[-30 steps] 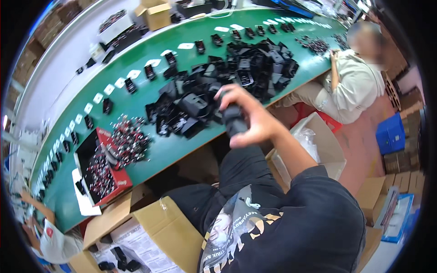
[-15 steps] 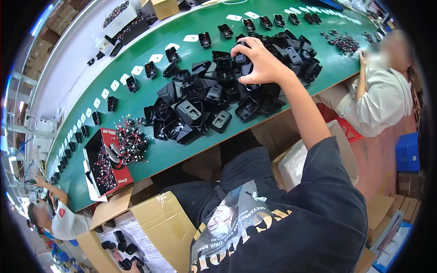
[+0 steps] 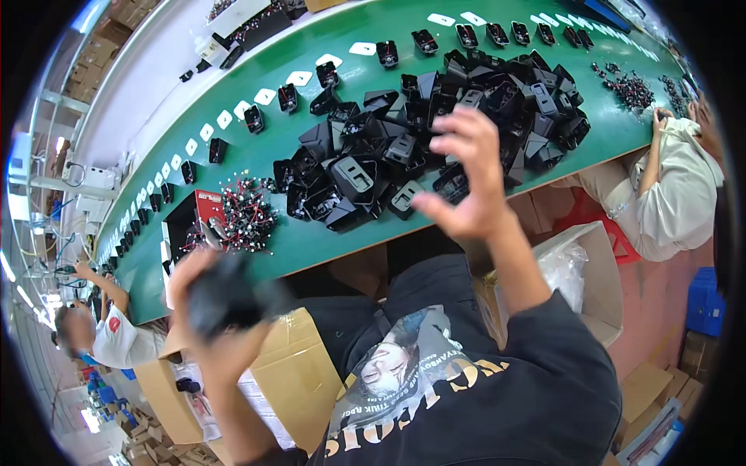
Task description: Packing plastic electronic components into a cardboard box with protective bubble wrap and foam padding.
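The left hand (image 3: 214, 311) is raised low at the left of the view, its fingers closed around a dark, blurred black part (image 3: 225, 295); motion blur hides the part's exact shape. It hovers over an open cardboard box (image 3: 287, 373) that stands beside the person's lap, below the near edge of the green surface (image 3: 311, 241). The right hand (image 3: 466, 175) is lifted in front of the surface with its fingers spread wide and curled, holding nothing. Behind it, on the surface, lies a large heap of black plastic housings (image 3: 435, 132), piled loosely and touching one another. Left of the heap sits a bundle of red and black wired pieces (image 3: 245, 213), partly resting on a small open box (image 3: 186, 225). Along the far side of the surface runs a row of single black parts (image 3: 287, 97), each next to a white label. At the right, another person in a light shirt (image 3: 676, 186) sits against the surface; at the lower left, a further person's arm reaches toward it
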Available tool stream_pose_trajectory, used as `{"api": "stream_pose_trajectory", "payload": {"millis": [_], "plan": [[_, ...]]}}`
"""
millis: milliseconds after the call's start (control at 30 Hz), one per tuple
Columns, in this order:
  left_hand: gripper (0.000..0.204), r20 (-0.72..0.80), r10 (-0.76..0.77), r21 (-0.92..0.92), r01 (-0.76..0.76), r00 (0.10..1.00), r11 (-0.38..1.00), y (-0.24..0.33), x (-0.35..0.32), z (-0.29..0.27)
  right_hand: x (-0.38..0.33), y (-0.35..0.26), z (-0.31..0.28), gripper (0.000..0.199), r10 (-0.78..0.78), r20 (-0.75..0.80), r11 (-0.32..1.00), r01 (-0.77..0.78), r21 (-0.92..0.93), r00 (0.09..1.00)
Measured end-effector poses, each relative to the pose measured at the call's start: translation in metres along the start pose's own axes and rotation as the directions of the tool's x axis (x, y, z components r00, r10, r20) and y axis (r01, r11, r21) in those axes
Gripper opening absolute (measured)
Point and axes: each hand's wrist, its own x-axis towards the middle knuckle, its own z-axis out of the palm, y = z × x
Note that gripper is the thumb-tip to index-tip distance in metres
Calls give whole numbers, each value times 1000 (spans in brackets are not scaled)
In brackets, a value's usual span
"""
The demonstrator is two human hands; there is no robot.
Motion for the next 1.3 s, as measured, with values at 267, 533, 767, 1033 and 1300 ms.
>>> {"api": "stream_pose_trajectory", "payload": {"millis": [267, 533, 767, 1033, 1300], "plan": [[73, 341, 112, -178, -53, 933, 983, 7, 149, 211, -25, -6, 35, 86, 187, -208, 982, -189, 8, 960], [75, 463, 45, 6, -54, 885, 999, 12, 149, 251, -27, 16, 45, 87, 277, -144, 931, -303, -203, 950], [73, 405, 158, 120, -223, 901, 967, 3, 144, 244, -28, 19, 48, 82, 299, -159, 910, -332, -250, 941], [40, 111, -144, -68, 152, 983, 986, -69, 170, 209, -36, 27, 42, 71, 142, -293, 967, -195, -162, 946], [23, 218, -279, 299, 209, 935, 931, -166, 177, 220, -47, 26, 32, 58, 42, -340, 967, -124, -223, 939]]}}
